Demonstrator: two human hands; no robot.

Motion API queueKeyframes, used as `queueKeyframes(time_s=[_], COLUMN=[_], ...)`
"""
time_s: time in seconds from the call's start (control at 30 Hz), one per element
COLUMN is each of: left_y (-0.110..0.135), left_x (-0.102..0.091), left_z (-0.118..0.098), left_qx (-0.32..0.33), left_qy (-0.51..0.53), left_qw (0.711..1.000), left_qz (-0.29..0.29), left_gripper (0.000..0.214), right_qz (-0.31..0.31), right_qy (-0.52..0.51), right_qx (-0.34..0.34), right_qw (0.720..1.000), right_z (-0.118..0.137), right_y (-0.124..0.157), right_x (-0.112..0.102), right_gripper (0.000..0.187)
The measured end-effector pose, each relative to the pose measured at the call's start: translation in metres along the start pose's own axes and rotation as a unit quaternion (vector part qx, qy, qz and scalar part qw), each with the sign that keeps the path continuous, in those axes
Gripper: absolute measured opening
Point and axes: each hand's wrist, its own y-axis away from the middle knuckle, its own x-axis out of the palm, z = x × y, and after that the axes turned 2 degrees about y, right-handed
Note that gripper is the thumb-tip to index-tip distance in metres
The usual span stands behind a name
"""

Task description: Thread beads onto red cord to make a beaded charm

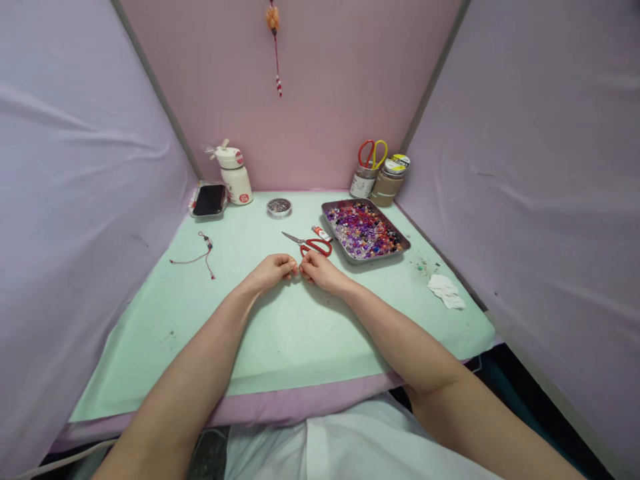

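Observation:
My left hand point(276, 270) and my right hand point(320, 270) meet fingertip to fingertip above the middle of the green cloth. Both are closed in a pinch, and whatever lies between the fingers is too small to name. Just beyond the right hand lie red-handled scissors point(315, 247), blades pointing to the far left. A small red and white lighter-like item point(321, 233) rests behind their handles. To the right sits a metal tray point(356, 260) full of purple, red, clear and dark beads point(363, 230).
A knotted cord with beads point(209, 247) lies at left. Behind are a phone point(210, 200), a white bottle point(237, 180), a small round dish point(279, 207), a jar holding scissors point(363, 181) and a lidded jar point(389, 187). Crumpled tissue point(446, 292) lies right. A beaded cord point(277, 53) hangs on the back wall.

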Motion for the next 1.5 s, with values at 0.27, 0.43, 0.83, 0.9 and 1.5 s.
queueKeyframes(time_s=[0.27, 0.43, 0.83, 0.9, 1.5], left_y=[0.003, 0.003, 0.005, 0.006, 0.007], left_x=[-0.004, -0.004, 0.004, 0.005, 0.006], left_z=[-0.006, -0.008, -0.010, -0.010, -0.013], left_qx=[-0.034, -0.052, -0.038, -0.019, 0.020], left_qy=[0.127, 0.156, 0.021, -0.023, 0.005], left_qw=[0.991, 0.985, 0.996, 0.997, 0.995], left_qz=[-0.024, -0.044, -0.074, -0.072, -0.095], left_gripper=[0.031, 0.029, 0.026, 0.025, 0.025], right_qz=[-0.025, -0.061, -0.081, -0.072, -0.110], right_qy=[-0.040, 0.022, 0.149, 0.138, 0.124], right_qx=[-0.010, -0.055, -0.172, -0.168, -0.130], right_qw=[0.999, 0.996, 0.970, 0.973, 0.978], right_z=[0.006, 0.006, 0.014, 0.015, 0.008], right_y=[-0.002, -0.002, 0.004, 0.003, -0.003], right_x=[-0.005, -0.008, -0.009, -0.009, -0.011], right_gripper=[0.006, 0.011, 0.008, 0.008, 0.010])
